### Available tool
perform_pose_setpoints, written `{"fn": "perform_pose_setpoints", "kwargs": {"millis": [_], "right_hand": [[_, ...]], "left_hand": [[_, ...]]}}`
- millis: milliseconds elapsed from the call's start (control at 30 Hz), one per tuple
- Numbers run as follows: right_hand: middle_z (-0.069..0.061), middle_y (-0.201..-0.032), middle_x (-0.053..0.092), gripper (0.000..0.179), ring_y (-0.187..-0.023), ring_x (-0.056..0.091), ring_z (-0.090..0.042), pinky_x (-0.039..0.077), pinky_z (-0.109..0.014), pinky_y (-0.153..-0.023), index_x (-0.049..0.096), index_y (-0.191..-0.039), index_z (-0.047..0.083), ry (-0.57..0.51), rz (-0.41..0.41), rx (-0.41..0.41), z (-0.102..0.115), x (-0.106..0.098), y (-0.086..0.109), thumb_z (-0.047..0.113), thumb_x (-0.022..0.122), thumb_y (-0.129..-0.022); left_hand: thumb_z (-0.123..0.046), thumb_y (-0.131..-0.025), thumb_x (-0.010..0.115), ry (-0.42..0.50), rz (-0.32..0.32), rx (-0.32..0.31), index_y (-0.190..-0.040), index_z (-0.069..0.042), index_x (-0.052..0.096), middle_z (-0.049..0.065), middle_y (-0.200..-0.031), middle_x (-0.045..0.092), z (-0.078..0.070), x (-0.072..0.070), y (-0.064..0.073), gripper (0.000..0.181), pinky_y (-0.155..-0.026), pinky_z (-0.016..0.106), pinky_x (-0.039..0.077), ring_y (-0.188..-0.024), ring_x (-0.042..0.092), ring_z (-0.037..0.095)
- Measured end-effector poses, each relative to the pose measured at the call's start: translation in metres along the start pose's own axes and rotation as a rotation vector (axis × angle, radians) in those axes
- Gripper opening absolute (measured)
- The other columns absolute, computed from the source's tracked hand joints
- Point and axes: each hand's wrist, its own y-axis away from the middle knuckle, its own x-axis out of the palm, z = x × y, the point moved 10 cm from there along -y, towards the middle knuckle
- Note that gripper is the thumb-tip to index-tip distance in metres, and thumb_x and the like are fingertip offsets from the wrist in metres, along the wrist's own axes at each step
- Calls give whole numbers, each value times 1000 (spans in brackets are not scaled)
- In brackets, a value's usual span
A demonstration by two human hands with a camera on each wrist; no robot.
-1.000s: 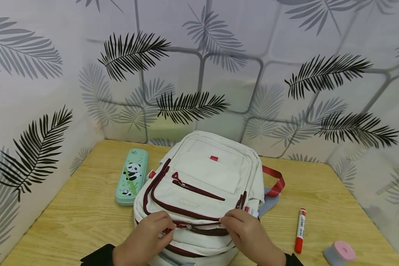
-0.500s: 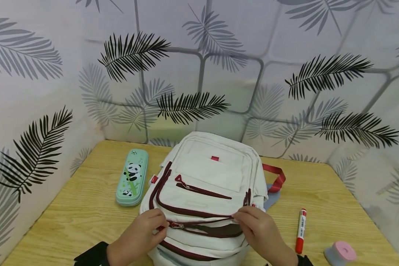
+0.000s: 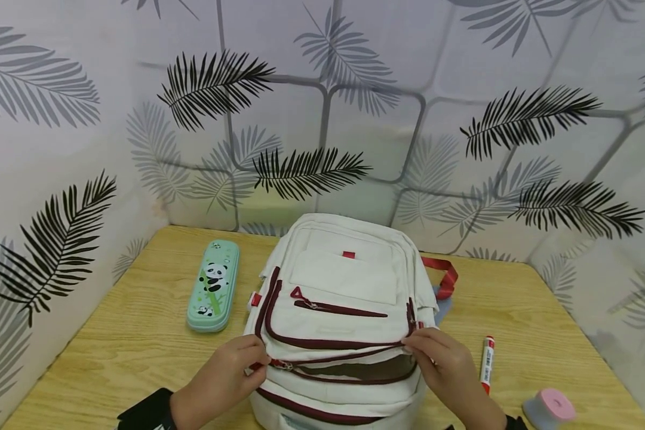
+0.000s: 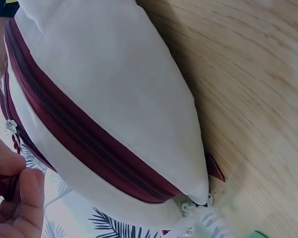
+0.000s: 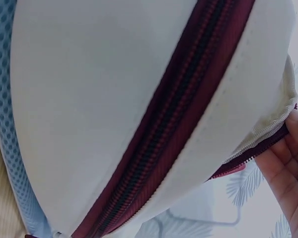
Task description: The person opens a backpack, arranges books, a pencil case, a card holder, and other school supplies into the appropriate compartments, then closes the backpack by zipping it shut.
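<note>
A white backpack (image 3: pixel 346 272) with dark red zips lies on the table, its front toward me. My left hand (image 3: pixel 233 370) pinches the red zipper pull (image 4: pixel 6 185) of the front pocket at the bag's left side. On the other side, my right hand (image 3: pixel 446 361) pinches the pocket's upper zip edge (image 5: pixel 268 143) between thumb and fingers. Between the hands the pocket gapes, showing a dark brownish inside (image 3: pixel 365 368). In the left wrist view the zip slider (image 4: pixel 12 127) sits just past the fingers.
A mint panda pencil case (image 3: pixel 213 286) lies left of the bag. To the right are a red-and-white marker (image 3: pixel 487 364) and a roll with a pink core (image 3: pixel 555 406). A red strap (image 3: pixel 447 278) sticks out behind the bag. A leaf-print backdrop (image 3: pixel 322 119) surrounds the table.
The backpack has shifted to the right. My right hand has moved right with the pocket's edge, my left hand slightly left with the pull. The pocket mouth gapes wider.
</note>
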Motion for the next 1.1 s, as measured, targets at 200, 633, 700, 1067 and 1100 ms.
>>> {"fn": "perform_pose_setpoints", "kwargs": {"millis": [200, 633, 700, 1067, 1100], "right_hand": [[-6, -74, 61, 34, -66, 58, -16, 44, -8, -70, 65, -76, 1, -36, 4, 63, -12, -5, 5, 25, 47, -92], [-7, -74, 62, 38, -72, 59, -10, 44, -10, -71, 67, -76, 1, 33, -82, 62, -27, -18, 12, 29, 47, -91], [-7, -74, 63, 39, -72, 59, -9, 45, -9, -71, 67, -76, 1, 55, -83, 71, -29, -20, 13, 30, 47, -91], [-4, -72, 63, 40, -68, 58, -7, 44, -9, -66, 68, -75, 5, 122, -123, 122, -48, -34, 23, 34, 47, -90], [-4, -72, 63, 39, -68, 58, -7, 44, -9, -66, 68, -75, 5, 119, -121, 124, -49, -34, 24, 35, 47, -90]], "left_hand": [[6, -64, 67, 7, -24, 24, -65, -14, 57, -9, -72, 51, -3, 0, -2, 22, -55, 9, 39, -65, 44, -2], [7, -65, 65, 63, -8, 28, -67, -12, 59, -7, -73, 54, -7, 6, -5, 20, -56, 9, 40, -65, 44, -1], [7, -66, 65, 71, 2, 25, -68, -12, 59, -7, -73, 54, -7, 8, -5, 19, -56, 9, 41, -65, 44, -1], [6, -67, 68, 77, -6, -37, -67, -12, 61, -6, -75, 56, 8, 12, -4, 19, -60, 12, 46, -68, 54, 1], [6, -67, 67, 76, -10, -30, -67, -12, 60, -6, -75, 56, 9, 13, -4, 19, -59, 12, 46, -68, 54, 1]]}}
